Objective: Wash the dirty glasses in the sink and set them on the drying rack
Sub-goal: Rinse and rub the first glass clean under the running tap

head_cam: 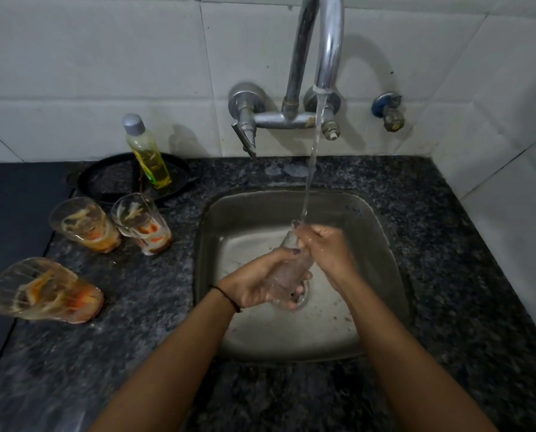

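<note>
Over the steel sink [369,232] I hold a clear glass [287,269] tilted, its mouth up under the running water. My left hand [260,285] cups its base and lower side. My right hand [323,247] grips its upper part near the rim, where the stream lands. Three dirty glasses with orange and white residue stand on the dark granite counter to the left: one [86,224] at the back left, one [142,222] beside it, and one [45,291] nearer me. No drying rack is in view.
The chrome tap [329,57] on the tiled wall pours water into the sink. A bottle of yellow dish liquid [148,151] stands in a black pan [114,179] behind the glasses. A small valve [390,110] sticks out of the wall on the right.
</note>
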